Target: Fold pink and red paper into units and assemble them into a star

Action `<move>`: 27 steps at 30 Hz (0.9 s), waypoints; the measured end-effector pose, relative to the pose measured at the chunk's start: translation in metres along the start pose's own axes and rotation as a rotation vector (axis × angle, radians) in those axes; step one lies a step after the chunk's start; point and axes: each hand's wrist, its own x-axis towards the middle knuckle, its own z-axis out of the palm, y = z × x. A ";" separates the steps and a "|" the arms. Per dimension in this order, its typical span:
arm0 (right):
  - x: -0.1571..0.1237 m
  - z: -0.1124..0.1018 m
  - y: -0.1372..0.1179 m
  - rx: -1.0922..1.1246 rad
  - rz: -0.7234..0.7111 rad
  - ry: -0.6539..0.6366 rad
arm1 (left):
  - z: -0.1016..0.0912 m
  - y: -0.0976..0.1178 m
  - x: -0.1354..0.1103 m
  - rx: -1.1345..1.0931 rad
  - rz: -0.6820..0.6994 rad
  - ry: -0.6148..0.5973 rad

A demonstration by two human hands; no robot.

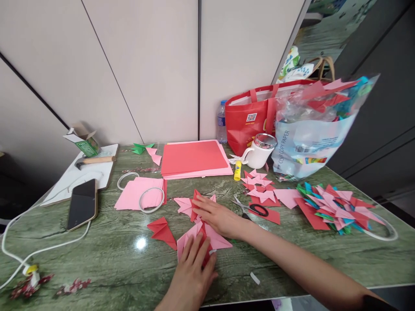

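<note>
My left hand (193, 270) lies on a folded pink paper piece (222, 242), its fingers stretched out over the pink and red paper. Just beyond it, my right hand (222, 216) rests flat with fingers extended, covering part of a red folded piece (196, 199). Beside that, a smaller pink folded piece (183, 206) shows. To the left lies a separate red folded piece (162, 232). A white paper strip (212, 252) sits by my left fingers, and another white strip (255, 278) lies nearer the table edge. The paper beneath my palms is hidden.
Scissors (259, 210), a glue stick (237, 171) and a white mug (258, 154) stand or lie to the right. Folded paper is piled (340, 207) farther right. Behind are paper sheets (194, 157) and a red bag (246, 125); at left, a phone (82, 204) and hammer (95, 160).
</note>
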 end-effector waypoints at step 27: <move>-0.038 0.019 -0.012 -0.082 0.220 0.128 | 0.006 -0.068 0.051 -0.015 -0.104 -0.302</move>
